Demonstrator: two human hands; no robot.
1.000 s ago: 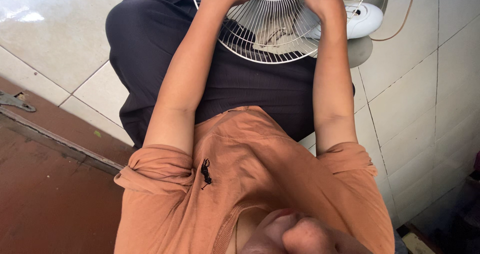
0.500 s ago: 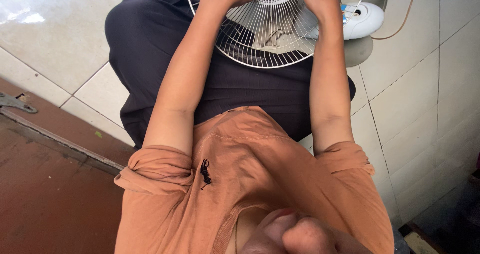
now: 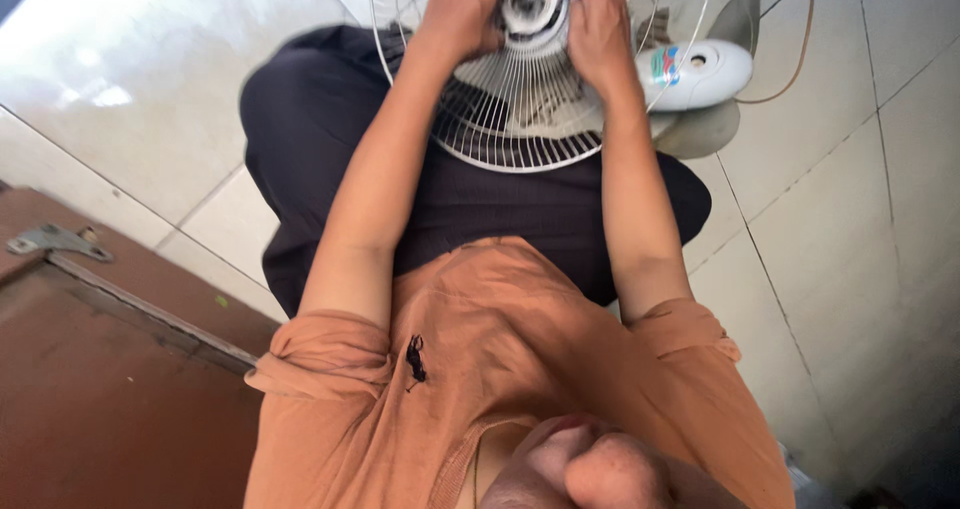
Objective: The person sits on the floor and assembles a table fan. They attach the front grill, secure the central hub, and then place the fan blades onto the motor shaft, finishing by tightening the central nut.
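Nearest the camera is the person's orange shirt (image 3: 520,369), then dark trousers (image 3: 480,199) on a lap over the pale tiled floor (image 3: 150,99), with a brown door (image 3: 100,399) off to one side. Past the knees a white wire fan guard (image 3: 520,129) lies tilted across the lap, and both hands are at its round centre hub (image 3: 530,4): the left hand (image 3: 462,9) curls against one side, the right hand (image 3: 598,24) against the other (fingers wrapped close, gripping the hub between them). Beyond the right hand sits the fan's white motor housing (image 3: 700,74), its grey base (image 3: 700,129) on the tiles, just beside the guard's rim
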